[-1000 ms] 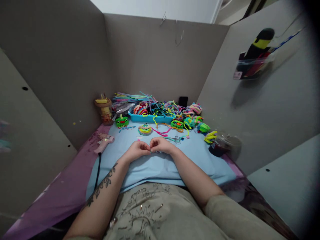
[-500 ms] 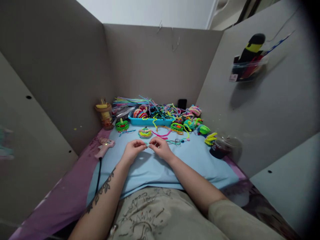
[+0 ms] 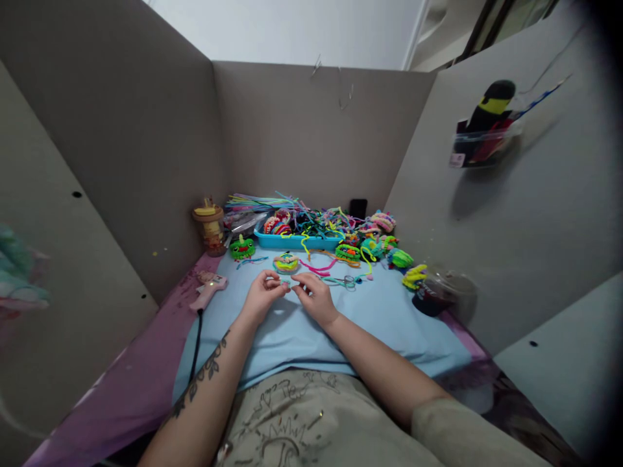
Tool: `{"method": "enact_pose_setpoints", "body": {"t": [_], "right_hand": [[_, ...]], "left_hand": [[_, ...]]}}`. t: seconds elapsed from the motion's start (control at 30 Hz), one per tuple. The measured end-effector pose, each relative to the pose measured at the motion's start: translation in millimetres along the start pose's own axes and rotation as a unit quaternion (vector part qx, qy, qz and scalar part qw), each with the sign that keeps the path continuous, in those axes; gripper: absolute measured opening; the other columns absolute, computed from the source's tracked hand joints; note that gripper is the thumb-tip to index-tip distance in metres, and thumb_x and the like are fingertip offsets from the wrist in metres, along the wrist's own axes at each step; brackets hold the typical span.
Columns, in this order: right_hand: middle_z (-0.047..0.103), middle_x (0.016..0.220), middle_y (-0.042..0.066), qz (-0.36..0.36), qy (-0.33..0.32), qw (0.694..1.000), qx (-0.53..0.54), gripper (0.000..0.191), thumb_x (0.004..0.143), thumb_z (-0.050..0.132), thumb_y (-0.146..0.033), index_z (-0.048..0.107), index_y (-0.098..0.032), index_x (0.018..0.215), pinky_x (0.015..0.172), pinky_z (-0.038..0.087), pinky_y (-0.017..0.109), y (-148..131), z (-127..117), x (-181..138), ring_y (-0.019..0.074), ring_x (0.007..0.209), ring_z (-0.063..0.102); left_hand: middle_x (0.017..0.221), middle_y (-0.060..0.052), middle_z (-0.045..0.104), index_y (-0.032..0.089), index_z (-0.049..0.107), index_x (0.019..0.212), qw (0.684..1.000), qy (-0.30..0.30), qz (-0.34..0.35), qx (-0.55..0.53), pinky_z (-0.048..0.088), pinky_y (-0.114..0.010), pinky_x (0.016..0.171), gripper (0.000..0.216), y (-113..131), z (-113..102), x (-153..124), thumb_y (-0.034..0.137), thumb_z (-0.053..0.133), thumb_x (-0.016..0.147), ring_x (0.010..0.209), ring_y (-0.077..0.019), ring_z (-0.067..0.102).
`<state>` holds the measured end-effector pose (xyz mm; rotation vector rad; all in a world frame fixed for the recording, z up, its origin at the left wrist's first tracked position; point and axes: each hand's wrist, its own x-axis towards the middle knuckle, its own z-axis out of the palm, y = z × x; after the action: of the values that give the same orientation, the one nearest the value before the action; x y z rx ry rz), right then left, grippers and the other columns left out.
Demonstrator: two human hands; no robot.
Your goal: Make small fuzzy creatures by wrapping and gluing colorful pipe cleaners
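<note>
My left hand is closed in a pinch over the middle of the blue cloth. A small teal piece, seemingly pipe cleaner, shows at its fingertips; its exact shape is too small to make out. Facing it from the right, my right hand has its thumb and forefinger slightly apart, close to the teal piece. Just beyond the hands lies a round yellow and multicoloured fuzzy piece. Scissors rest to the right of it, beside pink pipe cleaner strands.
A blue tray heaped with pipe cleaners stands at the back. A green fuzzy figure and a lidded cup are at left, above a pink glue gun. Several fuzzy pieces line the right, near a dark cup. Grey panels surround the table.
The view has shifted slightly. The fingertips of my right hand have drawn a little away from the left, and the teal piece shows more clearly at my left fingers.
</note>
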<state>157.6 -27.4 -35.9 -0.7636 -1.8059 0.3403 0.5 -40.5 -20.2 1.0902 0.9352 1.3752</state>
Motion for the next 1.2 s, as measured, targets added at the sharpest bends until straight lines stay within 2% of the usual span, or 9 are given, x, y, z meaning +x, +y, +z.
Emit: {"method": "enact_pose_setpoints", "body": {"t": [0.23, 0.4, 0.5, 0.67, 0.9, 1.0, 1.1, 1.2], "right_hand": [[0.061, 0.084, 0.005, 0.025, -0.001, 1.0, 0.01, 0.01, 0.081, 0.058, -0.022, 0.067, -0.019, 0.084, 0.062, 0.047, 0.026, 1, 0, 2, 0.0142, 0.073, 0.057], [0.06, 0.08, 0.005, 0.027, 0.0, 1.0, 0.007, 0.009, 0.082, 0.055, -0.022, 0.064, -0.019, 0.078, 0.061, 0.045, 0.025, -2, 0, 2, 0.0146, 0.073, 0.056], [0.059, 0.077, 0.004, 0.039, -0.004, 0.999, 0.016, 0.01, 0.08, 0.054, -0.019, 0.062, -0.018, 0.075, 0.06, 0.044, 0.025, -4, -1, 3, 0.0138, 0.07, 0.055], [0.057, 0.07, 0.001, 0.117, -0.026, 0.99, 0.07, 0.012, 0.077, 0.055, -0.023, 0.058, -0.018, 0.067, 0.059, 0.042, 0.024, -2, 0, 6, 0.0134, 0.068, 0.053], [0.047, 0.055, -0.004, 0.231, -0.09, 0.952, 0.179, 0.017, 0.075, 0.055, -0.034, 0.053, -0.018, 0.069, 0.051, 0.035, 0.023, 2, 3, 8, 0.0108, 0.053, 0.044], [0.045, 0.056, -0.005, 0.22, -0.099, 0.956, 0.168, 0.015, 0.077, 0.052, -0.032, 0.051, -0.018, 0.07, 0.052, 0.034, 0.022, 3, 3, 8, 0.0107, 0.054, 0.042], [0.047, 0.064, -0.003, 0.167, -0.099, 0.975, 0.11, 0.012, 0.079, 0.049, -0.027, 0.05, -0.018, 0.071, 0.057, 0.036, 0.023, 7, 1, 9, 0.0118, 0.062, 0.045], [0.049, 0.069, -0.001, 0.11, -0.128, 0.985, 0.043, 0.011, 0.08, 0.047, -0.023, 0.05, -0.018, 0.071, 0.062, 0.036, 0.024, 12, -4, 10, 0.0128, 0.067, 0.046]], "left_hand": [[0.063, 0.003, 0.063, 0.017, 0.051, 0.081, 0.998, 0.0, 0.016, 0.061, 0.041, -0.02, 0.059, 0.04, 0, 1, -1, 0.032, 0.078, 0.056, 0.058, -0.0092, 0.057], [0.063, 0.003, 0.06, 0.016, 0.056, 0.079, 0.992, 0.002, 0.06, 0.107, 0.041, -0.02, 0.059, 0.032, -5, 0, 1, 0.03, 0.076, 0.058, 0.058, -0.0097, 0.056], [0.065, 0.002, 0.061, 0.015, 0.059, 0.078, 0.991, -0.003, 0.061, 0.12, 0.042, -0.021, 0.059, 0.03, -9, -1, 2, 0.031, 0.076, 0.059, 0.059, -0.0102, 0.057], [0.066, 0.001, 0.062, 0.015, 0.06, 0.082, 0.992, -0.007, 0.056, 0.115, 0.044, -0.023, 0.06, 0.034, -7, 2, 0, 0.033, 0.077, 0.058, 0.061, -0.0115, 0.058], [0.074, -0.001, 0.062, 0.015, 0.061, 0.084, 0.984, -0.008, 0.093, 0.149, 0.047, -0.023, 0.066, 0.033, -7, 1, 0, 0.032, 0.076, 0.06, 0.071, -0.0129, 0.059], [0.073, -0.001, 0.063, 0.015, 0.061, 0.084, 0.983, -0.015, 0.093, 0.16, 0.047, -0.024, 0.066, 0.032, -9, 1, 1, 0.032, 0.075, 0.06, 0.069, -0.0129, 0.059], [0.076, -0.003, 0.065, 0.015, 0.062, 0.085, 0.982, -0.014, 0.091, 0.163, 0.049, -0.026, 0.067, 0.032, -10, 0, 2, 0.033, 0.074, 0.061, 0.07, -0.0143, 0.061], [0.077, -0.005, 0.068, 0.015, 0.065, 0.081, 0.977, -0.017, 0.101, 0.189, 0.049, -0.027, 0.068, 0.027, -13, -2, 3, 0.035, 0.071, 0.065, 0.071, -0.0157, 0.062]]}}
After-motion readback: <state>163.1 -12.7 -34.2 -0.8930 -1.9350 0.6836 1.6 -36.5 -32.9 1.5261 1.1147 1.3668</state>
